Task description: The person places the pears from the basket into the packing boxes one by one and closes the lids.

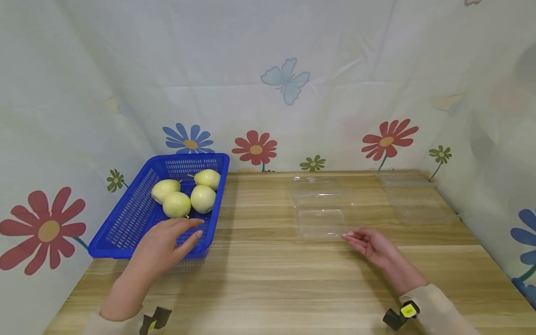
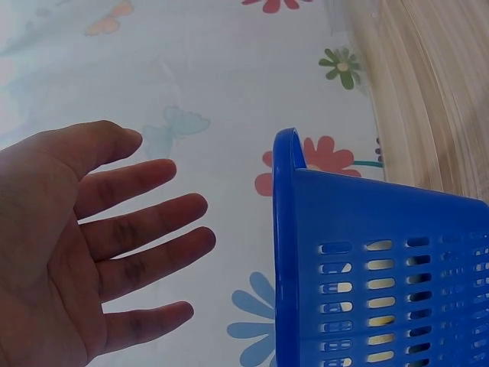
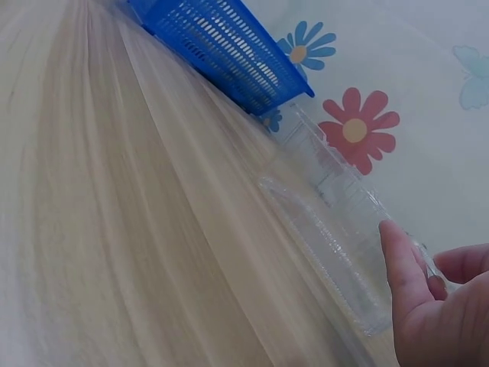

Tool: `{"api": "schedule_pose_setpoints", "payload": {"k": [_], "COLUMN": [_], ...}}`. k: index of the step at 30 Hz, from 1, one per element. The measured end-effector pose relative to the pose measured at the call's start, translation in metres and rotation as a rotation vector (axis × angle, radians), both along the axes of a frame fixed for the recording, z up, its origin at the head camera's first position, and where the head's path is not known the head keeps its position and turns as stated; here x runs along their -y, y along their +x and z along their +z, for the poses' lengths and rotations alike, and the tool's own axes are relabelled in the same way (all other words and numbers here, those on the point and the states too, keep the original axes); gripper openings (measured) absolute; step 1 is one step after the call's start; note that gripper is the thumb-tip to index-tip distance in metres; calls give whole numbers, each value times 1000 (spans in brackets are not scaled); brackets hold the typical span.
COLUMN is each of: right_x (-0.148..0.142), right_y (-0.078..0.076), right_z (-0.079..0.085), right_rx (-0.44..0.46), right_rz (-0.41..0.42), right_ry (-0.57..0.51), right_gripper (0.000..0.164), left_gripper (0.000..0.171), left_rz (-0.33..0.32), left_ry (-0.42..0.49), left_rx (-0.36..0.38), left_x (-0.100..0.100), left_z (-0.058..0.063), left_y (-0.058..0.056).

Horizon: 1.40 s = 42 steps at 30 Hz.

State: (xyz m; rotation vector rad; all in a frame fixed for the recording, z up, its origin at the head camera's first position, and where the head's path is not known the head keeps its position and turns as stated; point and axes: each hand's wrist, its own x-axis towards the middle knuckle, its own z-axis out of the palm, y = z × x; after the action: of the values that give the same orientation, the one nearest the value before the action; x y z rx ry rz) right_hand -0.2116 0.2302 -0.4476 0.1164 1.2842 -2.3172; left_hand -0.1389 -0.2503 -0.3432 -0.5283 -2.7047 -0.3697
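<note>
My left hand (image 1: 164,244) hovers over the near part of a blue plastic basket (image 1: 125,228), fingers loosely bent and holding nothing. In the left wrist view its fingers are spread apart, away from the basket's wall. Several pale yellow-green pears (image 1: 177,204) with stems lie in the far half of the basket. At the near right corner of a clear plastic container (image 1: 320,223), my right hand (image 1: 374,246) pinches the edge between thumb and fingers. The right wrist view shows the thumb against the container's side; the fingers behind are partly hidden.
Another clear plastic container (image 1: 418,200) lies at the back right of the wooden table (image 1: 268,288). A white curtain (image 1: 234,56) printed with flowers and a butterfly hangs behind the table and along both sides.
</note>
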Motion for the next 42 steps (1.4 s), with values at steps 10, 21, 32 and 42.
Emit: {"api": "schedule_pose_setpoints", "payload": {"k": [10, 21, 32, 42], "right_x": [14, 26, 38, 50], "right_y": [2, 4, 8, 11], "right_z": [-2, -6, -6, -10], "right_rx": [-13, -12, -12, -20], "right_rz": [4, -3, -14, -27], "right_ry": [36, 39, 58, 90], "right_gripper": [39, 40, 35, 34], "left_gripper": [24, 24, 23, 23], "left_rz": [-10, -25, -17, -38], "left_ry": [5, -7, 0, 1], "left_rx": [-17, -44, -34, -59], "left_x": [0, 0, 0, -1], "left_z": [0, -2, -3, -3], "left_y": [1, 1, 1, 0]}}
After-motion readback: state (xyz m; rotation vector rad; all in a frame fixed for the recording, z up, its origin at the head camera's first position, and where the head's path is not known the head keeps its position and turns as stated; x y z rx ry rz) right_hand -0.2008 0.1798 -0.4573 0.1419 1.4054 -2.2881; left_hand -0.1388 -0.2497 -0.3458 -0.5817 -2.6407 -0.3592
